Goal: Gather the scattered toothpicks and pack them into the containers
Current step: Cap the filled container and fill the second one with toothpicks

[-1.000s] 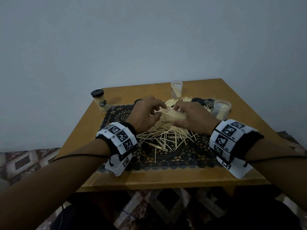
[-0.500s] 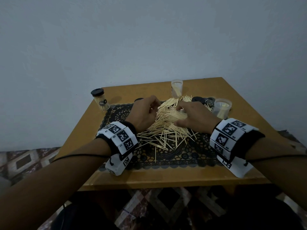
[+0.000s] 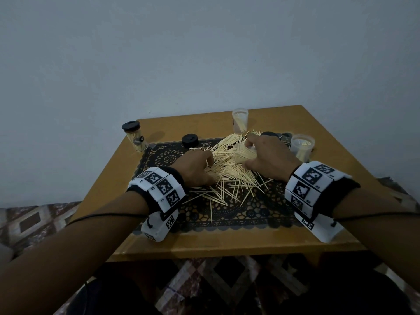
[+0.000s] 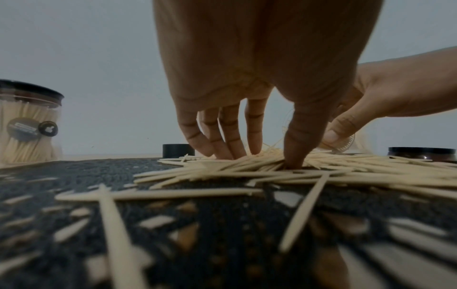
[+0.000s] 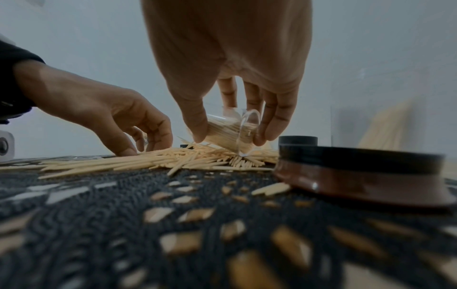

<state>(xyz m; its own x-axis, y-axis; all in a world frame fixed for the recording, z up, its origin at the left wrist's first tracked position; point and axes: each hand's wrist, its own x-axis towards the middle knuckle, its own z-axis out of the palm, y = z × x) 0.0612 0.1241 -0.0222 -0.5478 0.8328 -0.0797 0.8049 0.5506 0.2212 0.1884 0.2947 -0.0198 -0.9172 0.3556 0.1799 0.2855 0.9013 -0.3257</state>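
Loose toothpicks lie heaped on a black lace mat. My right hand grips a clear container packed with toothpicks. In the right wrist view the container is tilted, its mouth down against the pile, held between thumb and fingers of that right hand. My left hand is to its left, holding nothing. Its fingertips and thumb press down on the toothpicks.
A closed, full container with a black lid stands at the back left. Two open containers holding some toothpicks stand at the back and right. Black lids lie on the mat. The wooden table ends close in front.
My left hand has left the container and come back and left onto the loose pile. My right hand keeps the container and has shifted slightly away.
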